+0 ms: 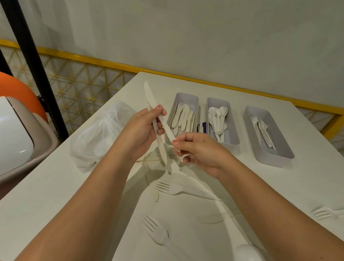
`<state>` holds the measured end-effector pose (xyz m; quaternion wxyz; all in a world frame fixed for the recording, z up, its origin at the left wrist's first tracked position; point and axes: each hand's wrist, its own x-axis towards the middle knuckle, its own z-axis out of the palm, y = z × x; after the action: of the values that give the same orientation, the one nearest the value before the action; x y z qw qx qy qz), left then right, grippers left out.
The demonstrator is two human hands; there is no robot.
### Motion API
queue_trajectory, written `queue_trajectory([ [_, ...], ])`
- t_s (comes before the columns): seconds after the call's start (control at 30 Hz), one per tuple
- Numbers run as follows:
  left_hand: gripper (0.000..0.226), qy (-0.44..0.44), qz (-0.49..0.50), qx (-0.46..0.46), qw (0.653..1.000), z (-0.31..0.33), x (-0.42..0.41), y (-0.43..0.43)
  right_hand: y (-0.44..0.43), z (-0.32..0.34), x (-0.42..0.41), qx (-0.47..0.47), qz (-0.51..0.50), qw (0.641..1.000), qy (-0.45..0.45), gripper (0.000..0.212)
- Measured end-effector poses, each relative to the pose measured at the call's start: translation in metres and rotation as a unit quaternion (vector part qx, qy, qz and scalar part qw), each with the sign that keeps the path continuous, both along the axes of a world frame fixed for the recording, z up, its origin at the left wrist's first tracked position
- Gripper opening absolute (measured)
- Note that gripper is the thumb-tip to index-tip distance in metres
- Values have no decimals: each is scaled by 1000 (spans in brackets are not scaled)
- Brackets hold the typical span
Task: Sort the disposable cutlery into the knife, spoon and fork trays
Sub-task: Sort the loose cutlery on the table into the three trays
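My left hand (144, 128) grips two or three cream knives (149, 96) above the table, blades pointing up and away. My right hand (200, 151) pinches the lower end of one of those knives and holds a small white piece under its fingers. At the back stand three grey trays: the knife tray (187, 97), the spoon tray (231, 142) and the fork tray (276, 160). Loose white forks (168, 188) (155, 229) (324, 213) and a spoon (247, 256) lie on the white table (47, 192) near me.
A crumpled clear plastic bag (97, 136) lies left of my hands. A small purple object (202, 127) shows between the knife and spoon trays. Beside the table's left edge is a white and orange seat (4, 132), with a black post (29, 40) behind it.
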<state>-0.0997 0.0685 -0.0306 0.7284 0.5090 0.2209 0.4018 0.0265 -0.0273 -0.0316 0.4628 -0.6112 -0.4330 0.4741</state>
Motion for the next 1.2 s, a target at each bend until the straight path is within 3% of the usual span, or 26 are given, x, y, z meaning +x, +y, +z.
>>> queue_trajectory([
  [0.07, 32, -15, 13, -15, 1000, 3, -4, 5, 0, 0, -7, -7, 21, 997, -75, 6],
  [0.17, 36, -48, 51, -42, 997, 5, -13, 15, -2, -7, -19, -42, 68, 972, -219, 25],
  [0.3, 38, -49, 73, -40, 995, 7, -20, 19, -4, -21, -40, -53, 112, 905, -407, 35],
  [0.37, 38, -51, 71, -40, 995, 7, -20, 18, -3, -20, -45, -72, 101, 878, -463, 30],
  [0.47, 37, -47, 64, -42, 996, 6, -18, 16, -2, -15, -40, -101, 94, 868, -477, 13],
  [0.63, 37, -38, 51, -38, 997, 5, -14, 12, -11, -7, -33, -155, 117, 862, -467, 15],
  [0.77, 37, -25, 37, -34, 998, 2, -11, 8, -10, -8, -27, -164, 126, 870, -448, 2],
  [0.97, 37, -19, 3, -43, 999, 0, -9, 7, -16, 1, -17, -123, 115, 906, -389, 21],
  [1.2, 37, -12, -22, -66, 997, 0, -4, 2, -29, 36, 16, -89, 82, 930, -348, 13],
])
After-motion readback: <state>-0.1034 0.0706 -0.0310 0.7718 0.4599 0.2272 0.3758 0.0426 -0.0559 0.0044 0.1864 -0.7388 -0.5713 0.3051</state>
